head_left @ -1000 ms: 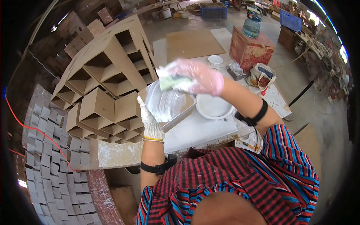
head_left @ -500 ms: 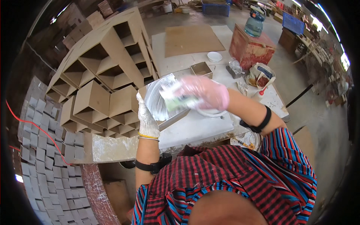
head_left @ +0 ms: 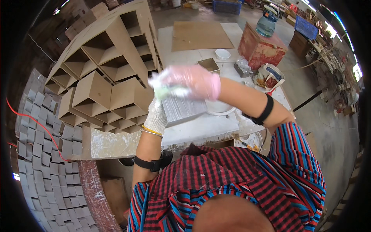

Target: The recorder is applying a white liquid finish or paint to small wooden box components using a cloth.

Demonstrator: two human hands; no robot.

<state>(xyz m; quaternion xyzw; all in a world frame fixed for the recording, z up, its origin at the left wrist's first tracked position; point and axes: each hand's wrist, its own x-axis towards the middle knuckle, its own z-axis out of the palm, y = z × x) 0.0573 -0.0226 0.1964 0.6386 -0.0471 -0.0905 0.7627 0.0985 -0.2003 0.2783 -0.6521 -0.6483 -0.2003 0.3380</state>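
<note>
box [head_left: 184, 111] just left of the tub [head_left: 221, 108], left hand [head_left: 157, 116] at its side, probably steadying it (fingertips hidden, can't tell their spread), and right hand [head_left: 189, 81] clutching a pale cloth [head_left: 162, 92]!

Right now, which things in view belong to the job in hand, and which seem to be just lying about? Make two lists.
In the job:
right hand with a pale green pad
left hand beside the grey-white box
probably the white basin

Seemingly just lying about:
water bottle on a red chest
cloth bag
blue crate, upper right
</note>
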